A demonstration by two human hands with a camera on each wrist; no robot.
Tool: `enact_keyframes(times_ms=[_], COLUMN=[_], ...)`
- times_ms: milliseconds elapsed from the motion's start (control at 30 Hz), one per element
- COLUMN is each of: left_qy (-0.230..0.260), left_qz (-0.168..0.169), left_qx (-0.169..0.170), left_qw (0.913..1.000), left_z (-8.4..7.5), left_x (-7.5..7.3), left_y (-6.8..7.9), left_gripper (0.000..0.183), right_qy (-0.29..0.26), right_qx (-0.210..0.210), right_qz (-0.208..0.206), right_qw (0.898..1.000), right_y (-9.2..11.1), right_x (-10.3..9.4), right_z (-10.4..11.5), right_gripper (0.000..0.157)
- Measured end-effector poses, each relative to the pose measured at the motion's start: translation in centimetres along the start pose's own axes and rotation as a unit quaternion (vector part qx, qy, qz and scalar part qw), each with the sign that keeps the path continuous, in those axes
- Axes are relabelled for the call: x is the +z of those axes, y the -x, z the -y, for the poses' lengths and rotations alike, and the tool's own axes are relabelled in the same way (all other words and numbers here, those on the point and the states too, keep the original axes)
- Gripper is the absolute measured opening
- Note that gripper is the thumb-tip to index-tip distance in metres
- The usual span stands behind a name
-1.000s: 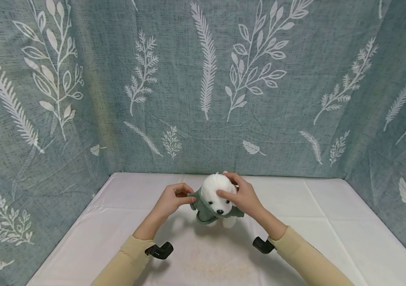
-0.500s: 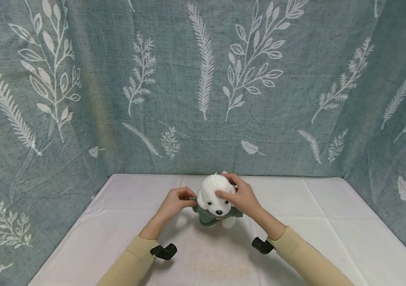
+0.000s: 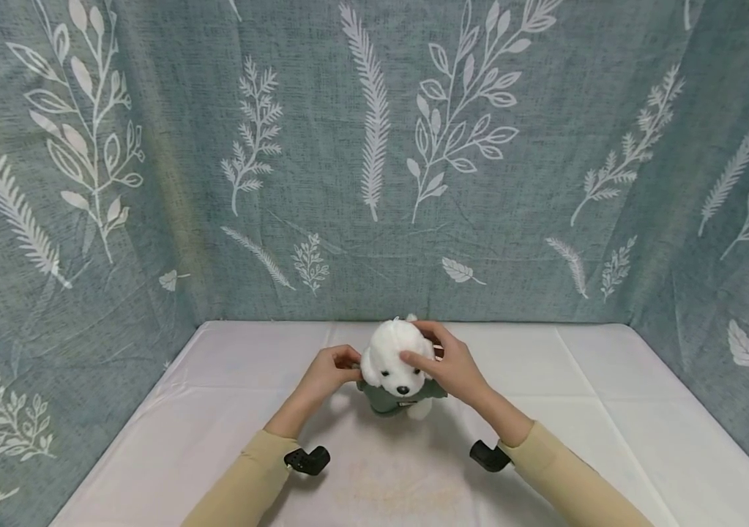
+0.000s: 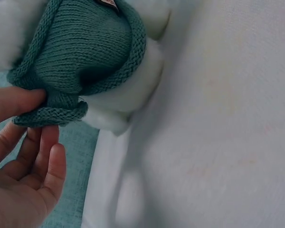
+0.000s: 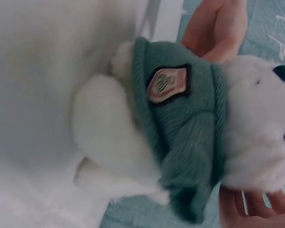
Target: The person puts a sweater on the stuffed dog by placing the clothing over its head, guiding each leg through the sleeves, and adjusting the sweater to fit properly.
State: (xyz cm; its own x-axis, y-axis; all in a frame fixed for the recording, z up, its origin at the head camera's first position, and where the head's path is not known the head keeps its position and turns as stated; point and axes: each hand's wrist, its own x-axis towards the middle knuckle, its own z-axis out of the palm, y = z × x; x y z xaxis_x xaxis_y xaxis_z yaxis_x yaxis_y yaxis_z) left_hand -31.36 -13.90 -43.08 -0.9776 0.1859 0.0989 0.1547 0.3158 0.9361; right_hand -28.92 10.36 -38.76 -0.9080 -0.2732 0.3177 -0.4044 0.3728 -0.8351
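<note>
A white plush dog (image 3: 392, 351) sits upright on the table, facing me, in a green knitted sweater (image 3: 382, 401). My left hand (image 3: 326, 372) pinches the sleeve cuff (image 4: 61, 114) on the left, thumb on one side and fingers below in the left wrist view. With the thumb across its forehead and the fingers behind, my right hand (image 3: 452, 366) holds the dog's head. The other sleeve (image 5: 186, 190) hangs loose in the right wrist view, its opening showing dark. A crest patch (image 5: 170, 84) marks the sweater's front. The dog's front paws inside the sleeves are hidden.
The table has a white cloth (image 3: 545, 424) with fold lines and a faint brownish stain. Blue-grey curtains (image 3: 321, 146) with white leaf prints stand around the back and sides. Each wrist wears a black camera mount (image 3: 308, 461).
My left hand has moved slightly right, toward the dog, with the sleeve, which now bunches closer to the body. The right hand stays on the head. The head view has shifted slightly.
</note>
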Motion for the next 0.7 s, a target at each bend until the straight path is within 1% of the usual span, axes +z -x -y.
enact_keyframes(times_ms=[67, 133, 233, 300, 333, 400, 467, 533, 600, 633, 700], left_qy=[-0.003, -0.002, 0.008, 0.015, 0.019, 0.019, 0.02, 0.02, 0.02, 0.021, 0.023], left_qz=[-0.004, -0.004, 0.009, 0.026, 0.035, 0.051, 0.061, 0.065, 0.065, 0.066, 0.068], left_qx=[-0.005, -0.004, 0.002, 0.009, 0.007, 0.01, 0.013, 0.011, 0.012, 0.013, 0.012], left_qw=[1.0, 1.0, 0.9999, 0.9995, 0.9992, 0.9985, 0.9979, 0.9976, 0.9976, 0.9975, 0.9974], left_z=[-0.1, -0.1, 0.0, 0.1, 0.2, 0.3, 0.5, 0.6, 0.7, 0.7, 0.7], left_x=[-0.3, -0.6, -1.1, -1.4, -1.5, -1.7, -1.7, -1.7, -1.7, -1.6, -1.5], left_y=[0.0, 0.1, 0.3, 0.4, 0.4, 0.6, 0.7, 0.8, 0.8, 0.8, 0.8], left_gripper=[0.017, 0.02, 0.027, 0.031, 0.033, 0.037, 0.039, 0.039, 0.039, 0.039, 0.038], right_qy=[0.002, 0.016, 0.036, 0.04, 0.041, 0.036, 0.026, 0.014, -0.002, -0.009, -0.009], right_qx=[0.0, 0.016, 0.064, 0.102, 0.119, 0.153, 0.18, 0.197, 0.197, 0.19, 0.167], right_qz=[-0.017, -0.05, -0.099, -0.114, -0.111, -0.089, -0.057, -0.025, -0.007, -0.005, -0.015], right_qw=[1.0, 0.998, 0.992, 0.987, 0.986, 0.984, 0.982, 0.98, 0.98, 0.982, 0.986], right_y=[0.4, 0.9, 1.6, 2.2, 2.4, 2.8, 3.2, 3.5, 3.7, 3.7, 3.8], right_x=[-0.4, -0.9, -1.6, -1.9, -2.0, -2.1, -2.1, -2.0, -1.8, -1.8, -1.6], right_z=[-0.4, -0.8, -1.7, -2.2, -2.4, -2.9, -3.3, -3.6, -3.7, -3.7, -3.7], right_gripper=[0.049, 0.046, 0.044, 0.044, 0.044, 0.043, 0.044, 0.043, 0.041, 0.039, 0.032])
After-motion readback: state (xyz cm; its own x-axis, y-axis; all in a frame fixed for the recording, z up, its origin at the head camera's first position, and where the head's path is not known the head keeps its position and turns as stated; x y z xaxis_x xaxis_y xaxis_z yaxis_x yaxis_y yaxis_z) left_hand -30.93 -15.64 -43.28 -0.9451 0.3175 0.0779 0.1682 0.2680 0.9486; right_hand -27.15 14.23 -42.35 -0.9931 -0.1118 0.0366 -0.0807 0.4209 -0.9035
